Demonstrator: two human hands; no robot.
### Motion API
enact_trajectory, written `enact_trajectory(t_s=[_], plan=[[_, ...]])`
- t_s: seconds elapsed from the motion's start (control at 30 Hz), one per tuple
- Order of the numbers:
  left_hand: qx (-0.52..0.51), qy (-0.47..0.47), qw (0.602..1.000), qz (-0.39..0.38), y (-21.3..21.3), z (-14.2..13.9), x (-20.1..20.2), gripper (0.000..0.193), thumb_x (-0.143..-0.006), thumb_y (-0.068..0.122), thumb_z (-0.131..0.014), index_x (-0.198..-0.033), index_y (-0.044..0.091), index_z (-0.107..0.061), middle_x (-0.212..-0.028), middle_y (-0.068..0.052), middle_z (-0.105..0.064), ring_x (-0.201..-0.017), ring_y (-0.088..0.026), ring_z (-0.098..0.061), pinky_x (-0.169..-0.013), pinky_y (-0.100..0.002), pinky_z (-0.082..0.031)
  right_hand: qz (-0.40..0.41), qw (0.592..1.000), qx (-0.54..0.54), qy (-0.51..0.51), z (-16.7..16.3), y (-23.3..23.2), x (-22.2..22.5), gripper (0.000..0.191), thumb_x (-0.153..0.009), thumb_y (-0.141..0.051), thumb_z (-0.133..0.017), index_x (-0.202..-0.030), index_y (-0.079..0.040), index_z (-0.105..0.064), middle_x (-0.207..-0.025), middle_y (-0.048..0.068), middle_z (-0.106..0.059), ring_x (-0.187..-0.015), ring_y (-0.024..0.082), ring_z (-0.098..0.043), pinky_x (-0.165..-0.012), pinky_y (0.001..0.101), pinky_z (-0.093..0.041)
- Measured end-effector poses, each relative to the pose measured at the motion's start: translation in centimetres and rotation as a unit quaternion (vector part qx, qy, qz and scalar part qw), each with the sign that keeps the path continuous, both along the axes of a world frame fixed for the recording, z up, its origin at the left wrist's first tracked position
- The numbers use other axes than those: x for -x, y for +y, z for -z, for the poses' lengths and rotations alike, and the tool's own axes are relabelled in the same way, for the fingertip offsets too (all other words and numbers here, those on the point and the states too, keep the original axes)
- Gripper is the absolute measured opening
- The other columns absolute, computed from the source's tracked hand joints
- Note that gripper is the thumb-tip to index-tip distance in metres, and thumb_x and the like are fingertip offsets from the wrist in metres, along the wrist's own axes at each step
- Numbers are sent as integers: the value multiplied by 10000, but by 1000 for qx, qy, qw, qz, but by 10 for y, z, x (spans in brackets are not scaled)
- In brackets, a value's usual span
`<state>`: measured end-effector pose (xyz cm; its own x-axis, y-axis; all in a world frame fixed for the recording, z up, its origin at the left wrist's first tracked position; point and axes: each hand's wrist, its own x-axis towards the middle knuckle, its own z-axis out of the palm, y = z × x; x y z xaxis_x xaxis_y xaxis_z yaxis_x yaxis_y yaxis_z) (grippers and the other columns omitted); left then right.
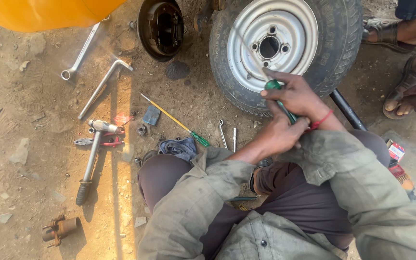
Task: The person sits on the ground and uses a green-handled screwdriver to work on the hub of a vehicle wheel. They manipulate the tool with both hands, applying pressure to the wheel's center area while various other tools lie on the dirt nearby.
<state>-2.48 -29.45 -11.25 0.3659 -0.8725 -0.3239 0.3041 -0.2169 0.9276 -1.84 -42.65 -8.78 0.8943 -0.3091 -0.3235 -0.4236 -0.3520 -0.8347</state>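
I sit on the dirt in front of a small wheel point(285, 48) with a silver steel rim and black tyre. My right hand point(297, 96) grips the green handle of a screwdriver point(276, 91) whose thin shaft points up toward the rim. Just below it, my left hand point(278, 135) wraps around the lower end of the same handle. Both hands hover over the tyre's lower edge.
On the ground to the left lie a second green-handled screwdriver point(176, 121), a hammer point(92, 159), two L-shaped wheel wrenches point(102, 86), red pliers point(99, 142), small spanners point(223, 134), a blue rag point(181, 147) and a brake drum point(161, 29). Another person's sandalled feet point(400, 91) are at the right.
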Motion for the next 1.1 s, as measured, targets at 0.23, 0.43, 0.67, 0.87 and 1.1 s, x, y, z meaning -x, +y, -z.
enact_trajectory(t_s=[0.23,0.43,0.67,0.87,1.1], plan=[[-9,-156,986,-54,0,-27,4,1243,-916,378,-635,-1492,-141,337,-1037,-402,-658,-896,-478,-714,-827,-460,-590,34,996,-60,-57,-10,-13,15,751,-896,-102,-798,-1593,-69,-520,-994,2,-613,-806,58,-505,-669,217,-428],[-51,-110,992,-23,10,-42,-10,1209,-895,380,-572,-1483,-122,357,-1075,-417,-651,-881,-476,-745,-821,-417,-629,34,997,-42,-52,-10,-5,1,755,-852,-149,-787,-1547,-86,-498,-1495,143,-611,-1035,172,-630,-895,296,-552],[-76,-132,988,-17,29,-36,0,1201,-917,380,-582,-1468,-134,354,-1097,-450,-624,-846,-486,-738,-761,-439,-638,-62,993,19,-103,0,7,7,735,-872,-139,-825,-1518,-6,-498,-1562,185,-523,-1441,215,-483,-1189,333,-369],[-137,-111,984,-17,31,-40,-14,1201,-871,373,-564,-1514,-82,343,-1049,-412,-677,-813,-480,-750,-708,-421,-642,57,988,-122,-80,14,18,-11,784,-848,-108,-787,-1554,-46,-452,-1470,172,-579,-1136,179,-632,-1001,296,-512],[-194,-162,967,-16,64,-39,-17,1190,-885,366,-630,-1529,-104,253,-1163,-408,-634,-1008,-459,-717,-874,-415,-592,45,973,-156,-163,39,50,-16,799,-839,26,-784,-1548,-8,-418,-1338,70,-613,-1031,78,-606,-890,218,-526]])
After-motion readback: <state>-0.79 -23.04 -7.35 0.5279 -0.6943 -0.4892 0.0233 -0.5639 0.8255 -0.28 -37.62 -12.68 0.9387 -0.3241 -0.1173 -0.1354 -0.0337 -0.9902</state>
